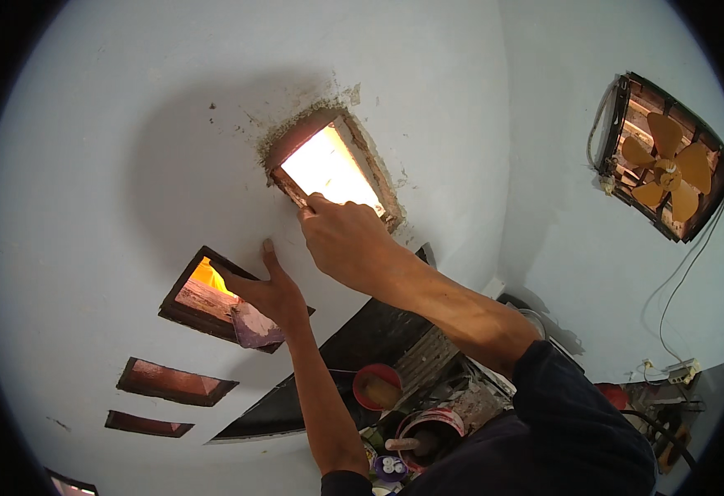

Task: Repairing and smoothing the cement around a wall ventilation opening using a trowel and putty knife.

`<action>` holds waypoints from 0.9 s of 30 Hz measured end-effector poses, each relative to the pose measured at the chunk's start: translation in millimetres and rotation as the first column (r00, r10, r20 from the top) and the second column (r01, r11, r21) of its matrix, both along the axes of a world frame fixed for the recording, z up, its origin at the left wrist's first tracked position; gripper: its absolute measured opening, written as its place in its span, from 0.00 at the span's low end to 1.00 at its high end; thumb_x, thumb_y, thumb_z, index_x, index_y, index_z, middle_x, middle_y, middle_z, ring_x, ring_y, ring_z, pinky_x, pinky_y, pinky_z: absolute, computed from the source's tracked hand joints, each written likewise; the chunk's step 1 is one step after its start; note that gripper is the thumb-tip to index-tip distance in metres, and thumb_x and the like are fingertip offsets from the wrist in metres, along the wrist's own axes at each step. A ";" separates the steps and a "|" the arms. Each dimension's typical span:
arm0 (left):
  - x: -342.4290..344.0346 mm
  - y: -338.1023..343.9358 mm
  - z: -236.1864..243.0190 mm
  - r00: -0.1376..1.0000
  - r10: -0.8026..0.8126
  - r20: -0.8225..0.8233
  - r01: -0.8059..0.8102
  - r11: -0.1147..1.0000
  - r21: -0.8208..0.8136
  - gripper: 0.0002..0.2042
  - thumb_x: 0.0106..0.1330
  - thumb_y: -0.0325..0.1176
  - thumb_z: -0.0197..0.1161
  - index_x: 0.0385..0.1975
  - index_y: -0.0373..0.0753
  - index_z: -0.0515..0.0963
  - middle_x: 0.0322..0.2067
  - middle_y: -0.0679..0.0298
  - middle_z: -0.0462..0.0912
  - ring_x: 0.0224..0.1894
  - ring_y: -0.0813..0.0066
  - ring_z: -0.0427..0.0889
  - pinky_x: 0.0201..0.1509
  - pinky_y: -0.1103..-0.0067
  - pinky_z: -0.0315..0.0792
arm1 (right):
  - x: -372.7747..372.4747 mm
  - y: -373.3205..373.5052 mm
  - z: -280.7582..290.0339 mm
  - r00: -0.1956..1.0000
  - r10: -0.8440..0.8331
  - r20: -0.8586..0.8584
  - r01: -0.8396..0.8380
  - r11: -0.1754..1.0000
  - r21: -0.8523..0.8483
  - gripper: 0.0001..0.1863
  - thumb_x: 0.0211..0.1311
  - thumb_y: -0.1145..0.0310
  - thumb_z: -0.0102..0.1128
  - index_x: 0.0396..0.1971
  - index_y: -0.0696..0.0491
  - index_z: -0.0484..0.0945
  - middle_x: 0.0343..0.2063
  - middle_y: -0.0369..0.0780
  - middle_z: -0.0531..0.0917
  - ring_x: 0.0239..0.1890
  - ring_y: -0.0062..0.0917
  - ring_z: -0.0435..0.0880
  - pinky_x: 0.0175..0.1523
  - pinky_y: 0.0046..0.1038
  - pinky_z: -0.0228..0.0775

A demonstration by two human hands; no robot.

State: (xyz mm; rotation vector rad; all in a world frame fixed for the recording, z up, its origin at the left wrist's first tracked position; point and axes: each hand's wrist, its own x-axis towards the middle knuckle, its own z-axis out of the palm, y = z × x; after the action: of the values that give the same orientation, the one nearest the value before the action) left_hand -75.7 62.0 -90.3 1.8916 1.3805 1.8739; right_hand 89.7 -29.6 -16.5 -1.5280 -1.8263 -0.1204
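Note:
My right hand is closed in a fist at the lower edge of a bright, rough-edged opening in the pale wall. Whatever its fingers grip there is hidden from this side. Lower and to the left, my left hand has its thumb and fingers spread apart. Its thumb points up along the wall, and its fingers reach across the dark frame of a second opening. A purplish flat piece sits in that opening, below the left hand. Chipped, bare plaster surrounds the upper opening.
Two narrower openings lie lower on the wall. A fan with tan blades is set in the right wall, its cord hanging down. Below my arms are a black panel, a red bowl and a bucket.

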 end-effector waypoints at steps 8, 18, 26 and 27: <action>-2.6 -0.9 2.2 0.999 -0.033 0.011 0.033 0.999 -0.028 0.48 0.80 0.42 0.67 0.85 0.32 0.39 0.77 0.37 0.58 0.76 0.42 0.69 0.80 0.55 0.70 | 13.8 -28.5 -27.3 0.986 -0.029 -0.164 0.039 0.997 0.059 0.08 0.63 0.76 0.63 0.38 0.64 0.84 0.41 0.52 0.86 0.34 0.47 0.93 0.39 0.44 0.87; 4.9 3.4 -7.0 0.990 -0.134 0.049 0.136 0.991 -0.019 0.49 0.81 0.41 0.65 0.85 0.37 0.33 0.79 0.36 0.54 0.77 0.42 0.68 0.78 0.55 0.73 | 8.6 8.9 1.8 0.991 -0.073 -0.108 0.085 0.990 0.112 0.08 0.65 0.76 0.60 0.37 0.66 0.83 0.37 0.51 0.86 0.31 0.43 0.92 0.36 0.40 0.87; 7.3 3.1 -7.7 0.990 -0.107 0.087 0.110 0.994 -0.022 0.50 0.81 0.43 0.66 0.86 0.37 0.33 0.79 0.36 0.56 0.77 0.40 0.69 0.79 0.54 0.71 | -12.6 -20.8 -32.7 0.985 -0.078 -0.156 0.109 0.974 0.200 0.09 0.67 0.74 0.61 0.39 0.66 0.84 0.39 0.49 0.86 0.36 0.43 0.93 0.39 0.41 0.88; 6.7 2.0 -4.8 0.991 -0.105 0.083 0.107 0.994 -0.020 0.50 0.81 0.43 0.66 0.86 0.37 0.33 0.79 0.36 0.56 0.77 0.40 0.69 0.79 0.54 0.71 | -4.6 -22.8 -31.7 0.984 -0.075 -0.159 0.107 0.974 0.202 0.09 0.67 0.74 0.61 0.39 0.66 0.84 0.39 0.49 0.86 0.36 0.43 0.93 0.39 0.41 0.88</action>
State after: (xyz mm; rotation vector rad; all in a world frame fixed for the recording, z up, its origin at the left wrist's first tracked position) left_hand -69.0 64.0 -95.0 1.8168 1.2470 1.8534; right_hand 85.2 -52.4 -48.2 -1.4320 -1.5728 -0.2283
